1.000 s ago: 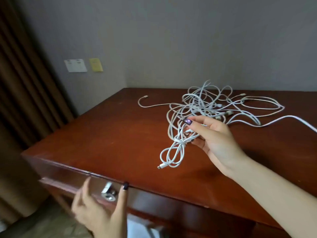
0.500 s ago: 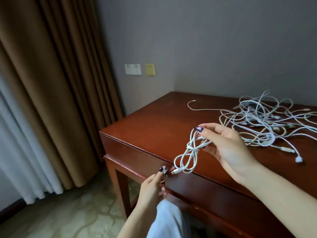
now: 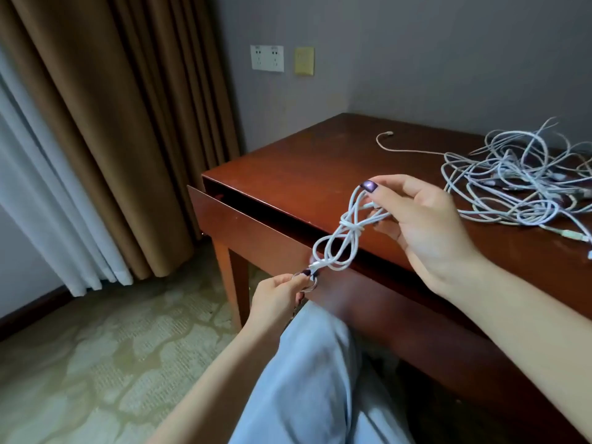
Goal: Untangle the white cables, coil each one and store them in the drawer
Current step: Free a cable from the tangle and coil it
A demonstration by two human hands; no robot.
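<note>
Head view, task progress.

1. Coiled cable: one cable, wound and tied at its waist, hangs from my right hand. Thumb and fingertips pinch its upper loops, over the part-open drawer.
2. My left hand pinches the ring pull. The inside is hidden, so I cannot tell whether anything is stored yet.
3. Tangle: the other white cables lie knotted on the desk, well apart to my right. I judge that most of the work remains.

The desk is reddish wood, smooth and glossy; its ring pull is shiny metal. The coiled cable has a smooth white plastic sheath. At 9 o'clock hangs a matt cloth curtain
</note>
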